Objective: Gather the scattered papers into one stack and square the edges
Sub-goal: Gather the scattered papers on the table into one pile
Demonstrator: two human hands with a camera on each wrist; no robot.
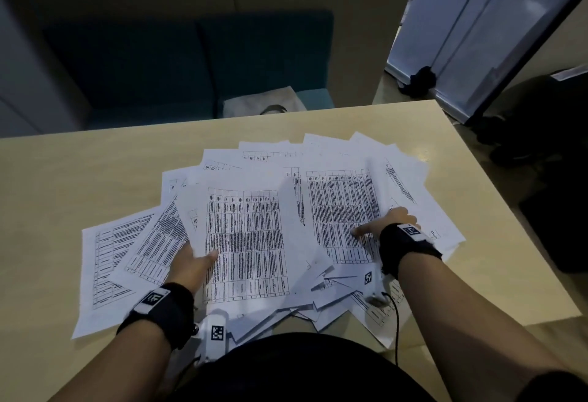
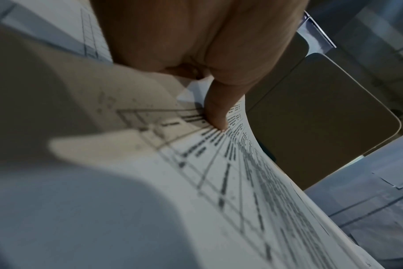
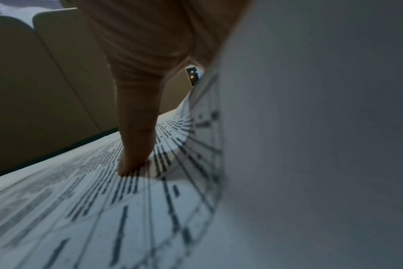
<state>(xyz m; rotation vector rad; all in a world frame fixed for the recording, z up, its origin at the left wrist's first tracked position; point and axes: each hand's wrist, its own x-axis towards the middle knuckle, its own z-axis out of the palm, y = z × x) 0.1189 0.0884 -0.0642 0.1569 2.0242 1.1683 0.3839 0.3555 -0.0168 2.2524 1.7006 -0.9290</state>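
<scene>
We see the papers [image 1: 245,236] fanned out across the near half of the bench [image 1: 79,179], white sheets printed with dense black tables of ruled rows and columns. They overlap at many angles, corners jutting toward the far edge and toward us, and nothing is squared. One sheet lies furthest left, flat on the wood, with its table running slantwise; a cluster at the right reaches close to the bench's right edge. Our left hand [image 1: 191,263] grips the left edge of a central sheet, the thumb lying on top of the printed table and the fingers tucked out of sight beneath it. The left wrist view shows that thumb [image 2: 215,111] pressing down on the print while the sheet curves upward beside it. Our right hand [image 1: 386,222] rests on the right-hand cluster, thumb stretched leftward across a table; the other fingers are hidden under or behind paper, so the head view leaves the grip unclear. In the right wrist view the thumb [image 3: 136,145] presses onto a printed sheet that bends up steeply on one side, which suggests a pinch on it. Both wrists wear dark bands carrying small square markers. Beyond the bench stands a dark blue sofa [image 1: 191,61] with a pale bag [image 1: 264,102] on its seat.
</scene>
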